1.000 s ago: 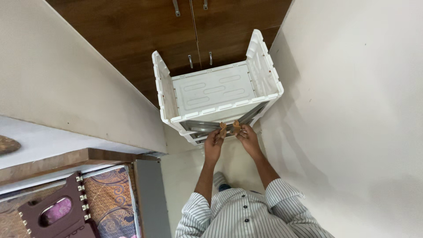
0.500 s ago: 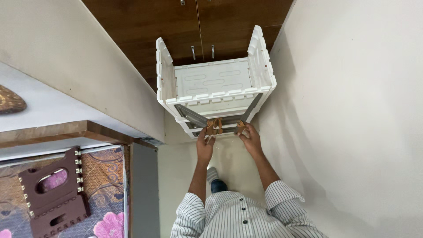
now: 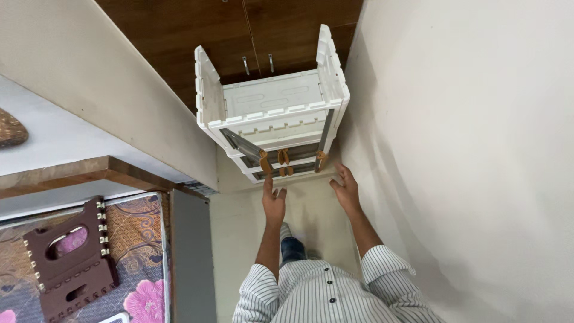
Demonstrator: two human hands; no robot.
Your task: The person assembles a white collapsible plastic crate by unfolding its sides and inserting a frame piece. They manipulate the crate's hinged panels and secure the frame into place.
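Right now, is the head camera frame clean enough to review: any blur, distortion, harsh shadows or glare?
Head view: sharp overall, both hands, left hand and right hand, show no motion blur. Wide-angle distortion slants the walls and the white plastic rack. Soft, even light; a faint shadow falls on the right wall beside the rack. No glare.

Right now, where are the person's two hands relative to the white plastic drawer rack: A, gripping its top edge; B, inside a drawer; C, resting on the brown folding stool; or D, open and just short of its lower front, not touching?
D: the left hand and the right hand are both open with a gap between them and the lower front of the white rack.
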